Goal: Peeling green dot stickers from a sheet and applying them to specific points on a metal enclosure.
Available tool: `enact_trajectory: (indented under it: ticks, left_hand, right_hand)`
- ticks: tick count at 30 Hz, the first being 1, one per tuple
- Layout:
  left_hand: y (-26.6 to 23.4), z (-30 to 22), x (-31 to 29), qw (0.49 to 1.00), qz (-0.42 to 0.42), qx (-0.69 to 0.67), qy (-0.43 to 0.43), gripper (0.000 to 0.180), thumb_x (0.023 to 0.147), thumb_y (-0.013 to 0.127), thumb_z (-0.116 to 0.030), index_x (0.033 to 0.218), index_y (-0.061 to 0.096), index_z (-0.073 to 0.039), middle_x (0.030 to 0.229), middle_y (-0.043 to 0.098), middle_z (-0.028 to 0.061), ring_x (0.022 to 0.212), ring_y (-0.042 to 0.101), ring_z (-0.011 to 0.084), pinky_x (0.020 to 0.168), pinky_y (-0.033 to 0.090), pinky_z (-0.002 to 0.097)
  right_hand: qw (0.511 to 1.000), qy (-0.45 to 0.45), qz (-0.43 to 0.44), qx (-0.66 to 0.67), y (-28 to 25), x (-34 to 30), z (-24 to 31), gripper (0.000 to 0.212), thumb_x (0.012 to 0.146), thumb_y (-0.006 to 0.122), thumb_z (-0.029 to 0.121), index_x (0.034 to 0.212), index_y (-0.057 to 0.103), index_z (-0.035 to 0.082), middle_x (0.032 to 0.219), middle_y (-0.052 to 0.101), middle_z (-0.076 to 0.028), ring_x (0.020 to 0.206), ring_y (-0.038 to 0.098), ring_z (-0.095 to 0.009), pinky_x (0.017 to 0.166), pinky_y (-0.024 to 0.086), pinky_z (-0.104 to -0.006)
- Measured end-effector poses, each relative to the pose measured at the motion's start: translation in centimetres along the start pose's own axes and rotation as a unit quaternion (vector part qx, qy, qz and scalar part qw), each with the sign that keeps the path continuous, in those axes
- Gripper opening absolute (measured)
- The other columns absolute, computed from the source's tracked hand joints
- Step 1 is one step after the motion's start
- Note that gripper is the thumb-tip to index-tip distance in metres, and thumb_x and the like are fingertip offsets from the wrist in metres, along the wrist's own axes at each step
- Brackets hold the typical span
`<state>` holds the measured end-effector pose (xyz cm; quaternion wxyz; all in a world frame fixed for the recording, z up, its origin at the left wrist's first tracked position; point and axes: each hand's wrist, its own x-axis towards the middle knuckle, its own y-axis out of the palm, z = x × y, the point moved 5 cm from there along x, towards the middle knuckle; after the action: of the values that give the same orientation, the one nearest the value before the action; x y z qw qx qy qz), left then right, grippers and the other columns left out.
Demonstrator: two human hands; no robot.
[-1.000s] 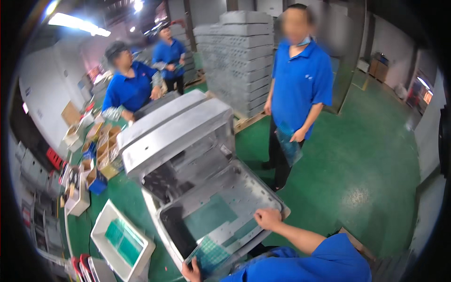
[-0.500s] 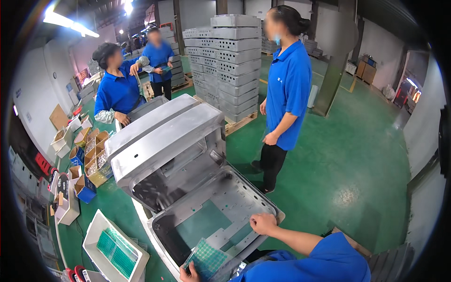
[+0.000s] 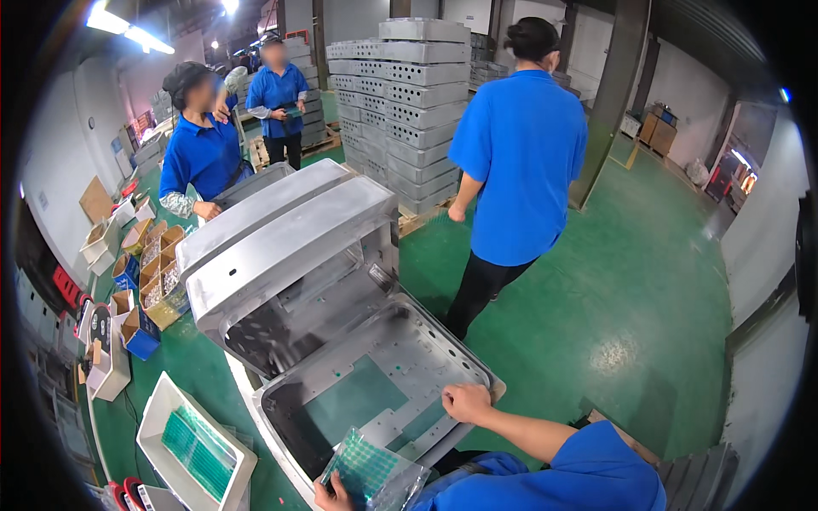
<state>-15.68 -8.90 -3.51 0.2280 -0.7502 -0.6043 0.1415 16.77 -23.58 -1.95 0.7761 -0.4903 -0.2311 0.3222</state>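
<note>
My left hand (image 3: 334,494) grips a sheet of green round stickers (image 3: 365,467) with clear film, held over the near edge of an open grey metal case (image 3: 336,358). My right hand (image 3: 465,402) is closed at the right end of that case, beside its holed side wall. Whatever is between its fingers is hidden. Several small green dots show on the case's inner face. A large green panel (image 3: 362,393) lies in its floor. Behind it, another grey metal case (image 3: 290,247) stands on its side.
A white bin (image 3: 153,422) with green sticker sheets sits at left, beyond it cardboard boxes (image 3: 162,272) of small parts. A person in blue (image 3: 521,170) stands beyond the case. Two more people are at back left. Grey cases (image 3: 422,111) are stacked on a pallet.
The person beyond the case has turned their back to me and stepped nearer the stack. My view has shifted slightly. Both my hands keep nearly the same places at the case.
</note>
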Motion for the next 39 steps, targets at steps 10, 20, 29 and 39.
enact_trajectory:
  ticks: [10, 20, 29, 39]
  left_hand:
    - [-1.9, -2.3, 1.2, 0.994, -0.070, -0.088, -0.010, 0.015, 0.074, 0.064, -0.009, 0.077, 0.057, 0.003, 0.069, 0.060, 0.0080, 0.062, 0.053, 0.0127, 0.058, 0.044, 0.0269]
    - [-1.8, -7.1, -0.1, 0.958, 0.008, -0.263, -0.112, 0.010, 0.075, 0.065, -0.007, 0.079, 0.056, -0.004, 0.063, 0.054, -0.0038, 0.052, 0.043, -0.0007, 0.045, 0.032, 0.0142]
    - [-1.5, -5.0, -1.1, 0.951, 0.002, -0.290, -0.105, 0.013, 0.074, 0.066, -0.003, 0.078, 0.054, -0.002, 0.065, 0.056, -0.0008, 0.054, 0.046, 0.0007, 0.046, 0.035, 0.0138]
    - [-1.0, -2.7, -1.1, 0.946, 0.051, -0.280, -0.153, 0.013, 0.072, 0.066, -0.001, 0.077, 0.054, -0.001, 0.070, 0.060, 0.0034, 0.060, 0.053, 0.0049, 0.053, 0.043, 0.0170]
  right_hand:
    - [0.996, 0.003, 0.057, 0.070, -1.3, 1.1, 0.9, 0.020, 0.076, 0.052, 0.025, 0.083, 0.059, 0.008, 0.076, 0.061, -0.011, 0.071, 0.058, -0.027, 0.063, 0.046, -0.0372]
    - [0.881, -0.324, 0.148, 0.310, -4.2, 1.3, 15.4, 0.036, 0.069, 0.066, 0.016, 0.101, 0.055, 0.004, 0.103, 0.054, -0.010, 0.096, 0.052, -0.024, 0.083, 0.041, -0.0323]
    - [0.828, -0.231, 0.315, 0.401, -0.4, 1.2, 16.4, 0.016, 0.072, 0.064, 0.005, 0.088, 0.062, 0.003, 0.084, 0.061, -0.007, 0.079, 0.057, -0.016, 0.072, 0.045, -0.0265]
    - [0.847, -0.268, 0.243, 0.390, 0.8, 0.6, 16.0, 0.012, 0.069, 0.065, 0.004, 0.080, 0.062, 0.003, 0.079, 0.062, -0.007, 0.073, 0.058, -0.018, 0.067, 0.045, -0.0272]
